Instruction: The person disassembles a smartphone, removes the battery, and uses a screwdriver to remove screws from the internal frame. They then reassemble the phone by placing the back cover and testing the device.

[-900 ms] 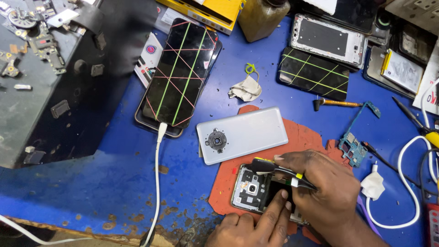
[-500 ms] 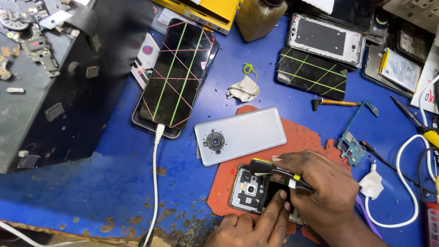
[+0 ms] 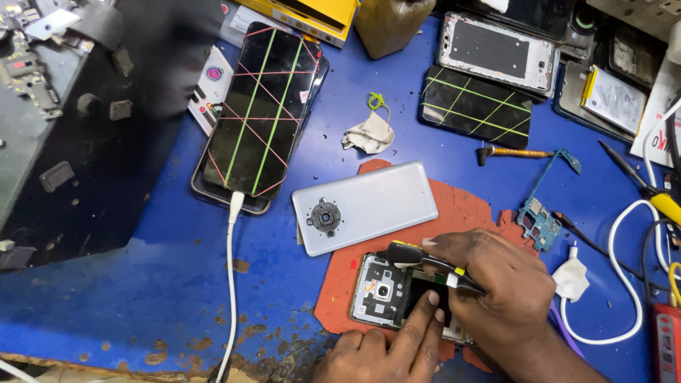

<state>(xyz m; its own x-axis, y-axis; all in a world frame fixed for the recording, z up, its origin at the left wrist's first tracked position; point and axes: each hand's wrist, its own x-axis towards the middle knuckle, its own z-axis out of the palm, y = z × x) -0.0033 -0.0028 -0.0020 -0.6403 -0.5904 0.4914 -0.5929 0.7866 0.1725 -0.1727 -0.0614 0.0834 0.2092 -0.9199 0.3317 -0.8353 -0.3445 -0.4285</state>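
Our right hand (image 3: pixel 500 284) pinches black tweezers (image 3: pixel 433 261) over the opened phone (image 3: pixel 397 298) on the red mat (image 3: pixel 461 213), near right; left hand (image 3: pixel 386 347) fingers press it, grasping nothing. A slip could scratch components.

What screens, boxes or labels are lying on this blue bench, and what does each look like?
Large phone screen: upper left, dark, crossed by green and pink bands.
Smaller screen: upper middle, black, green bands.
Yellow box: top edge, flat.
White card: beside the large screen, small coloured marks.
White label: far right, on a dark open phone.
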